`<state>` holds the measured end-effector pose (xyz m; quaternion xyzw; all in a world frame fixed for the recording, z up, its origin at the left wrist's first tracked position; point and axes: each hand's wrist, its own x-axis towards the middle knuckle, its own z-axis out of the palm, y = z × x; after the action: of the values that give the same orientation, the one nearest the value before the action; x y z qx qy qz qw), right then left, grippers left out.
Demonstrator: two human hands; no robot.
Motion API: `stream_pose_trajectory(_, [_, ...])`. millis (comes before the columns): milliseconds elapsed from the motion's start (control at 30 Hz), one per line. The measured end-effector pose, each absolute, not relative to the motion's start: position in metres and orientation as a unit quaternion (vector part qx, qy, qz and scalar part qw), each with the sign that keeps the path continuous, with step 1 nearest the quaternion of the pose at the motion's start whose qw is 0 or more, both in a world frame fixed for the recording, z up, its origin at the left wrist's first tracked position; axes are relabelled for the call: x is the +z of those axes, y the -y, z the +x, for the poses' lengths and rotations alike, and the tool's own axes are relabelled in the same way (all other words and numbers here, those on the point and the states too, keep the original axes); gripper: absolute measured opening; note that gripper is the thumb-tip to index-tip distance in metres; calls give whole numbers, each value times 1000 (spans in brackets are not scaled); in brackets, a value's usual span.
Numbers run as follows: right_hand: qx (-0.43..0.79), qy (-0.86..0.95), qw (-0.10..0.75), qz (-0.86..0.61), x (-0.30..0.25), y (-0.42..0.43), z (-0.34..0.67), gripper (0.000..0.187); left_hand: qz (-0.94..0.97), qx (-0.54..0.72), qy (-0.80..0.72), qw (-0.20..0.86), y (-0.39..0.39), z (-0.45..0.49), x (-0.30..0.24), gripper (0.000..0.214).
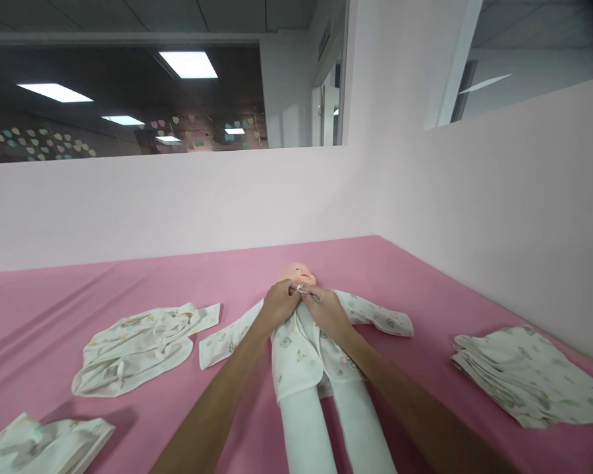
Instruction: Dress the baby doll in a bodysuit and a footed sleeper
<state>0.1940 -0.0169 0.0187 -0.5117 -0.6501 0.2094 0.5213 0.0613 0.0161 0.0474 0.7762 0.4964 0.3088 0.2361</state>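
A baby doll (pixel 301 271) lies on its back on the pink sheet, its head toward the wall. It wears a white printed baby jacket (pixel 296 361) with both sleeves spread out, and plain white trousers (pixel 309 431). At the doll's neck, my left hand (pixel 281 304) and my right hand (pixel 327 309) are close together. Both pinch the thin white tie strings (pixel 300 289) of the jacket, which meet in a small loop or knot between my fingers. Below the chest the jacket's front edges part slightly.
Another printed baby garment (pixel 141 349) lies spread on the left. A folded cloth piece (pixel 44 447) sits at the lower left, and a stack of folded printed cloth (pixel 534 375) at the right. White walls (pixel 178 210) with windows border the pink sheet (pixel 242 401).
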Motion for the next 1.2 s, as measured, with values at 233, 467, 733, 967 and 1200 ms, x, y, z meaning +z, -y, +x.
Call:
stream_pose_trajectory(233, [204,682,493,-500,23,20,193,28,727,323,-448,407,-21,46,46,22])
stream_pose_trajectory(467, [189,656,493,-539,21,25,191,29,688,350,-461,438,-28,53,42,20])
stream_pose_trajectory(733, [123,680,464,-554,22,29,188,39,650,345,-470,487,-26,53,46,19])
stream_pose_trajectory(967, [132,697,473,-523,24,28,192,36,633,350,-483,493,-23,56,50,16])
stream_pose_trajectory(1200, [129,707,464,-517,25,32,194,31,629,358,-502,474,-18,59,53,23])
